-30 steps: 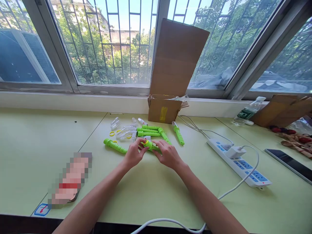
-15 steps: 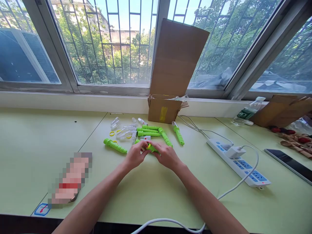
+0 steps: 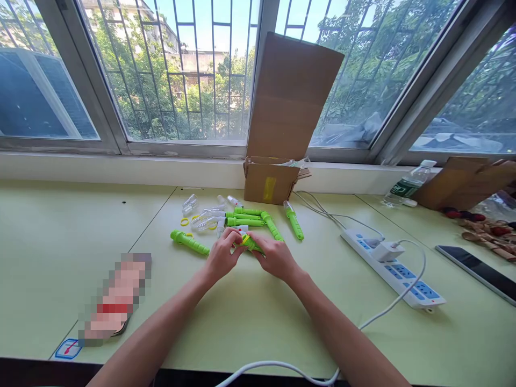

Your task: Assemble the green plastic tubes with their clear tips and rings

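Observation:
Both of my hands meet at the front of a pile of plastic parts. My right hand [image 3: 276, 257] is closed around a green ridged plastic tube [image 3: 253, 245]. At that tube's left end, my left hand [image 3: 223, 252] pinches a yellow ring [image 3: 245, 239]; fingers partly hide the contact, so I cannot tell how far the ring is on. Just beyond lie several green tubes [image 3: 244, 221], clear plastic tubes [image 3: 206, 221] and loose yellow rings [image 3: 184, 221]. Another green tube [image 3: 188, 243] rests left of my left hand. One green tube with a clear top [image 3: 294, 221] lies to the right.
An open cardboard box [image 3: 264, 183] stands against the window sill. On the right are a white power strip [image 3: 393, 269] with a plugged-in charger and cable, a phone [image 3: 478, 273] and a water bottle [image 3: 409, 185]. A pixelated object [image 3: 116, 301] lies at left.
My fingers have shifted slightly around the yellow ring, and the green tube's end shows a little more between my hands. The parts on the table stay in place.

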Demonstrator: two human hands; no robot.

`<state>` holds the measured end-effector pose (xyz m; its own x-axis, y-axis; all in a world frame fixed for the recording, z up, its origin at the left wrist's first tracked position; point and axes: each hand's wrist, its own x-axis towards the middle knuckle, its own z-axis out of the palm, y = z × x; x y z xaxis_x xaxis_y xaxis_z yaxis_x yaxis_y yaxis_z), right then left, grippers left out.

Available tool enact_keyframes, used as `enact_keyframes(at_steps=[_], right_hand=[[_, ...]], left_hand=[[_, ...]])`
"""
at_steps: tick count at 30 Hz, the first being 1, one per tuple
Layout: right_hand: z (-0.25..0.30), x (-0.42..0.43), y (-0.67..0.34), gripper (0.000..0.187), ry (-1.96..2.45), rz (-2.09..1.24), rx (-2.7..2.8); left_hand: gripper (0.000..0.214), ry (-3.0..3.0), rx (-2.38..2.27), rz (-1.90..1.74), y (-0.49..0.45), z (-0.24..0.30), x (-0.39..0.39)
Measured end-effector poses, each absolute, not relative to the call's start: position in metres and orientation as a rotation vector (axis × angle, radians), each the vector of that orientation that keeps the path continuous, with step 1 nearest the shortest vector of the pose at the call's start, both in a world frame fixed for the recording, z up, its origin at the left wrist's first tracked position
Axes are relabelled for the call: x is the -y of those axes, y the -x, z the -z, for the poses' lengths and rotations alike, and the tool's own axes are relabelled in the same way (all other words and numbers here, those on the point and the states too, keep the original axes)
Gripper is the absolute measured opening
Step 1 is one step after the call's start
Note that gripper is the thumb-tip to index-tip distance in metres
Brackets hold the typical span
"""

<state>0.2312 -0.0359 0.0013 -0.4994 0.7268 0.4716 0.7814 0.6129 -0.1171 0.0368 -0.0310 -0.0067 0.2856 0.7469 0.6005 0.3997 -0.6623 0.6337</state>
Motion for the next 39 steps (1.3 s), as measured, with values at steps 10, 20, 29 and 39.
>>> enact_keyframes(at_steps=[10,20,29,39], right_hand=[[-0.003,0.037,-0.232,0.052,1.192,0.072,2.347],[-0.008,0.04,-0.23,0.054,1.248,-0.035,2.33],[-0.008,0.04,-0.23,0.052,1.243,-0.175,2.229],[-0.015,0.042,-0.227,0.05,1.09,-0.421,2.061]], left_hand=[[0.004,-2.214,-1.051,-1.306,-0.037,0.006,0.031],[0.005,-2.362,-1.029,-1.308,-0.037,0.001,0.034],[0.006,-2.377,-1.114,-1.3,-0.039,-0.002,0.036],[0.016,-2.193,-1.023,-1.355,-0.035,-0.003,0.025]])
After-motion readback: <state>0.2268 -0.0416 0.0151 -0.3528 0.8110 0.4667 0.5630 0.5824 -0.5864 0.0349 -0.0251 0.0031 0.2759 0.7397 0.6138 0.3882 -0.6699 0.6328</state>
